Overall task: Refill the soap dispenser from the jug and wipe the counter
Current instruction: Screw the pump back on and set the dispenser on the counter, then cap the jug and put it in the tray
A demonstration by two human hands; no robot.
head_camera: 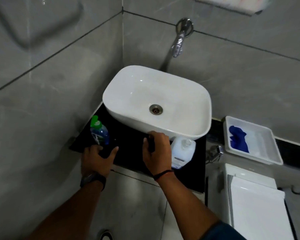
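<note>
- You look to be at the opening step, with no pouring begun. The jug [181,151] stands upright on the black counter [128,146] with its cap apparently on. It is tucked under the near right rim of the basin [132,122], just right of your right hand [157,149].
- Your right hand has its fingers curled round a dark object [151,144] at the basin's near rim. I cannot tell what it is against the black top.
- Your left hand [97,157] sits just near of the green-capped bottle [99,131], thumb spread and fingers curved about something dark. I cannot tell whether it grips or merely rests.
- That bottle, at the counter's left end, is likely the dispenser.
- As I judge it, your next move is to get the dispenser open and free one hand for the jug. Draw the jug toward you before lifting — the basin overhangs it.
- Room is tight. The free strip of counter is narrow, its near edge runs right under your hands, and the wall [42,101] closes the left side. The barest patch lies between your hands.
- For the wipe, the blue cloth [237,139] waits in the white tray [267,148], well to the right — beyond the counter's right edge.
</note>
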